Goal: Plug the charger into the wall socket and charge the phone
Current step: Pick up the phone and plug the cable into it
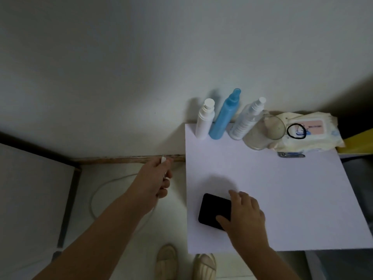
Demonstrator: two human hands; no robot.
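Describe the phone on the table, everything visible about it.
The phone is a black slab with rounded corners, matte-looking, with no lit display or markings visible. It lies flat near the front left corner of the white table, turned slightly askew to the table's edges. The right hand rests on its right side, fingers and thumb covering that part. No cable is plugged into it that can be seen; the white cable end is in the left hand, off the table's left side.
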